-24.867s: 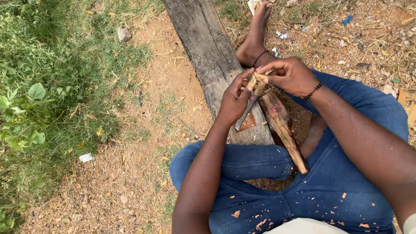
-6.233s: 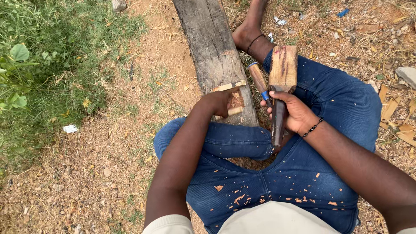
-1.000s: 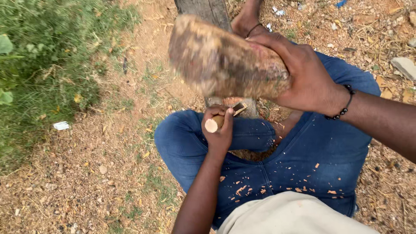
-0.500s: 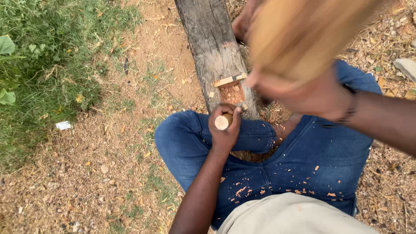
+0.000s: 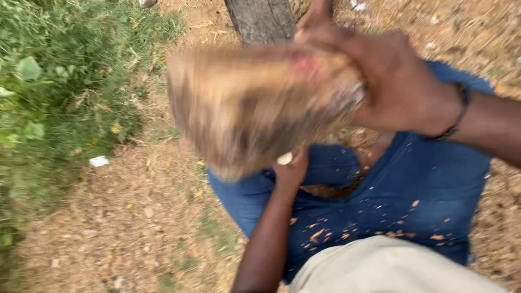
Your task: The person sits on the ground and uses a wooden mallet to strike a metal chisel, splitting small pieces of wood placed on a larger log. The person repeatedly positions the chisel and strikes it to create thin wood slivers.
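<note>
Wooden mallet (image 5: 260, 108), blurred, gripped by right hand (image 5: 401, 81) at two o'clock; left hand (image 5: 290, 173) below clasps a pale-ended tool (image 5: 284, 158). White scrap (image 5: 99, 161) lies at nine o'clock.

A single head-worn camera looks steeply down from the seated person's own eye level onto the lap and the ground ahead. It sits close: a blurred wooden block (image 5: 260, 108) fills the middle of the frame. The grass (image 5: 49, 108) lies to the left, a plank (image 5: 260, 19) runs off the top edge.
</note>
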